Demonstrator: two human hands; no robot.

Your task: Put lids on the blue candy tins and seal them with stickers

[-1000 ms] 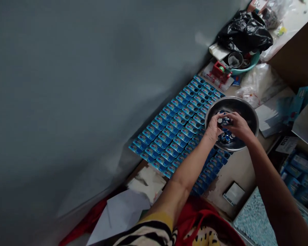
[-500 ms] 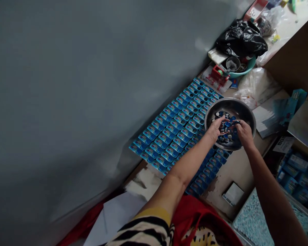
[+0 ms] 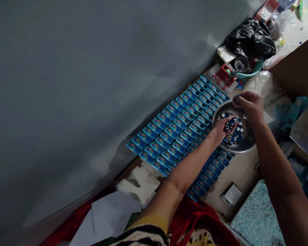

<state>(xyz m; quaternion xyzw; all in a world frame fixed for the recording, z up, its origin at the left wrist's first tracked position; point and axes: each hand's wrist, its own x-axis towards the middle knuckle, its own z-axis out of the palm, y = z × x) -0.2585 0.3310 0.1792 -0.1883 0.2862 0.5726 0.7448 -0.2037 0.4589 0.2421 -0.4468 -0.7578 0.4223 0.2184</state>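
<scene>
A metal bowl (image 3: 247, 141) holds many small round caps (image 3: 238, 136), blue, white and silver. Over it, my left hand (image 3: 220, 129) is cupped around a handful of caps (image 3: 230, 125). My right hand (image 3: 253, 104) is raised at the bowl's far right rim, its fingertips pinching a dark blue round piece (image 3: 236, 97) that looks like one of the caps. Left of the bowl, rows of blue cards (image 3: 173, 128) cover the table. Dark round pieces show on some cards in the far rows. My left forearm hides some of the cards.
Behind the cards are a red tape dispenser (image 3: 227, 74), a teal basin (image 3: 256, 68) and a black plastic bag (image 3: 251, 39). A small scale (image 3: 232, 194) and a tub of pale blue granules (image 3: 258, 215) lie nearer me. A grey wall (image 3: 92, 85) borders the left.
My right hand has risen out of the bowl to its far rim, with a small round piece in its fingertips. My left hand has closed more around its caps. The view has shifted slightly.
</scene>
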